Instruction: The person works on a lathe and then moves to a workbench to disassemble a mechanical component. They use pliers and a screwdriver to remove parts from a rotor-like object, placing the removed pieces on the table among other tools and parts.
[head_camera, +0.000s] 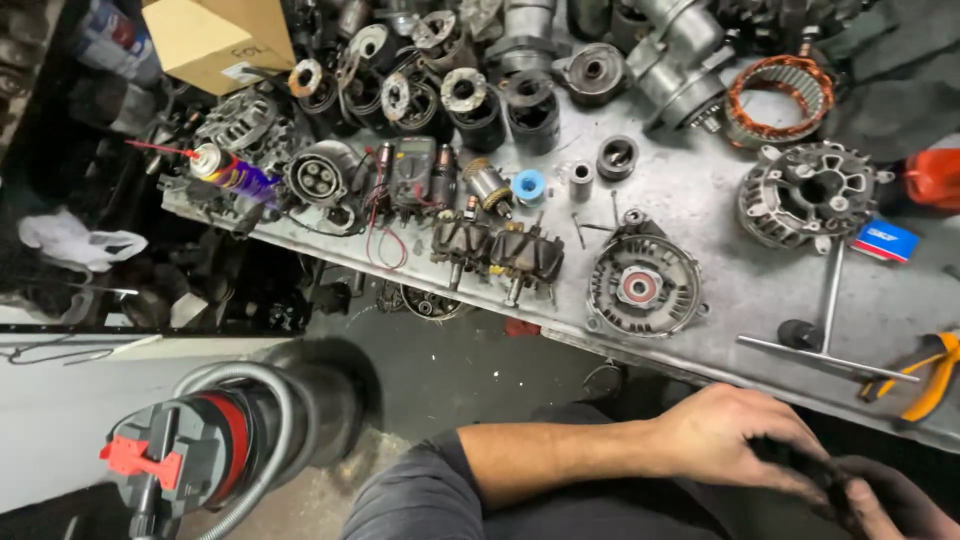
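Observation:
My left hand (735, 438) reaches in from the lower left, below the front edge of the metal workbench (740, 270), with its fingers curled around a small dark object (808, 465). My right hand (893, 505), dark with grime, sits at the bottom right corner and grips the same object from the other side. The object is blurred and I cannot tell what it is. On the bench, nearest my hands, lie a T-handle wrench (828, 300) and orange-handled pliers (932, 375).
The bench holds a round alternator housing (645, 285), two rotors (497, 250), a copper-wound stator (780, 97), a multimeter (413, 175), a spray can (225, 170) and a cardboard box (215, 40). A canister vacuum with a hose (220, 430) stands on the floor at lower left.

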